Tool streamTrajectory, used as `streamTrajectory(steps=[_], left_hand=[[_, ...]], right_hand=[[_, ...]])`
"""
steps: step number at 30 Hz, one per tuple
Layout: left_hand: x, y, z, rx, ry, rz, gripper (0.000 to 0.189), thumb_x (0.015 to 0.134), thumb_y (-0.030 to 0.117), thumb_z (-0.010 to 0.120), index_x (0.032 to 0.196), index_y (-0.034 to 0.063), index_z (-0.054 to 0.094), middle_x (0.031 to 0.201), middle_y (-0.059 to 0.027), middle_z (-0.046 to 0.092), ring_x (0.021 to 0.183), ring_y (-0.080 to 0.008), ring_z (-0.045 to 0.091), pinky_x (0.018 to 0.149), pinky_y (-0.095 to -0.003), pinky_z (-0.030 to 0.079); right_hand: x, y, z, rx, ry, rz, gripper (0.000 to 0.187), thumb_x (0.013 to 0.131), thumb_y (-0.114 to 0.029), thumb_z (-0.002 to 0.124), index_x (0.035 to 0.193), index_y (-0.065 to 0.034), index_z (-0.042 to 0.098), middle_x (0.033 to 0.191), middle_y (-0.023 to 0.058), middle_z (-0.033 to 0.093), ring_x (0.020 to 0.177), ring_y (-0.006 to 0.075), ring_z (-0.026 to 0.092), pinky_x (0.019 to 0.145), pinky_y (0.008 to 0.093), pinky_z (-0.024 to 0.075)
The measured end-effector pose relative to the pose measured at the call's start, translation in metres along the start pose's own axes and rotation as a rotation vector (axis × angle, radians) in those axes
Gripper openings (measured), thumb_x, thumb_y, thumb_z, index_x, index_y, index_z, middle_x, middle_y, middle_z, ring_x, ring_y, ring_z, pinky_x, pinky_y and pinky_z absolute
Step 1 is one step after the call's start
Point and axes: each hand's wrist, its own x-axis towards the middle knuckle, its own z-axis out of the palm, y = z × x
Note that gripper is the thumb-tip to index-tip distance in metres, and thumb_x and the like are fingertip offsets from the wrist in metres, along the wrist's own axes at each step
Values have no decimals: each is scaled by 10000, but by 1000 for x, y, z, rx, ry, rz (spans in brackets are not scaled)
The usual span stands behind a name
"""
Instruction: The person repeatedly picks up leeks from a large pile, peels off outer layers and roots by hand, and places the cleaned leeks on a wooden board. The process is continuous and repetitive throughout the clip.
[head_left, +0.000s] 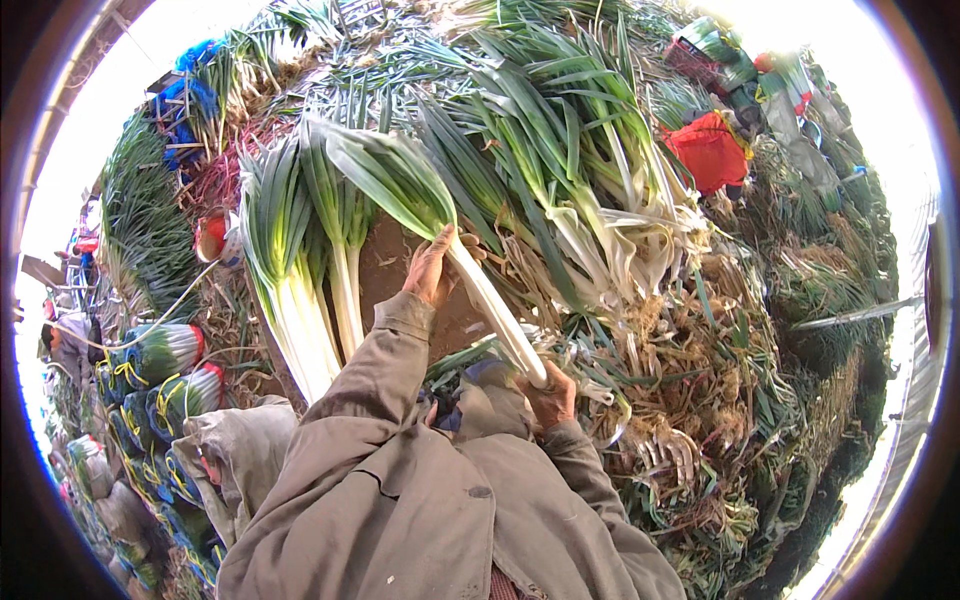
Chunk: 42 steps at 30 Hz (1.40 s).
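One leek (491, 300) lies slantwise across both my hands. Its green leaves spread toward the upper left and its white end points to the lower right. My left hand (435, 266) is closed around the stalk just below the leaves. At the white end, my right hand (551, 394) grips the stalk, its fingers partly hidden. Left of my left forearm lie cleaned leeks (300, 322) with bright white stalks, side by side. Beyond my hands to the right rests a pile of untrimmed leeks (555, 180) with dry outer leaves.
Peeled leaves and roots (675, 390) heap up at my right. Tied leek bundles (172, 375) are stacked at the left, near a red and white container (217, 236). A person in a red garment (709, 150) is at the upper right; another person (75, 337) is at the far left.
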Motion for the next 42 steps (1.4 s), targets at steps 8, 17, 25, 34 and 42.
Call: streamTrajectory(steps=[8,17,25,34,42], left_hand=[[-25,-18,-19,269,-54,-193,368,910,204,710,1192,-18,631,1081,-142,728,1010,-234,693,870,-402,592],[-23,-33,-38,482,45,-153,158,861,67,635,980,-8,706,960,-90,723,850,-200,679,758,-328,551],[-41,-28,-26,414,136,-406,269,974,279,633,926,21,691,824,-108,720,626,-215,692,543,-342,554],[-33,-79,-39,663,38,-149,214,987,186,644,921,-15,680,772,-54,675,584,-142,608,538,-305,498],[-38,-81,-52,492,136,-179,161,952,123,654,829,19,667,692,-38,663,575,-114,601,498,-285,479]], right_hand=[[-25,6,21,-22,45,86,308,775,-270,836,983,-73,721,796,123,705,715,257,683,669,370,518],[-27,-19,8,-509,110,-111,296,708,-211,817,929,-89,663,845,147,663,819,377,656,710,471,509],[-26,-21,15,-527,129,-38,294,714,-241,807,921,-96,658,848,146,668,831,371,655,706,482,505],[-20,-25,18,-647,2,-49,257,740,-221,762,923,-90,640,880,125,670,916,328,643,844,462,441],[-25,-20,26,-524,-68,85,290,767,-207,757,972,-70,604,945,175,663,938,380,634,794,502,473]])
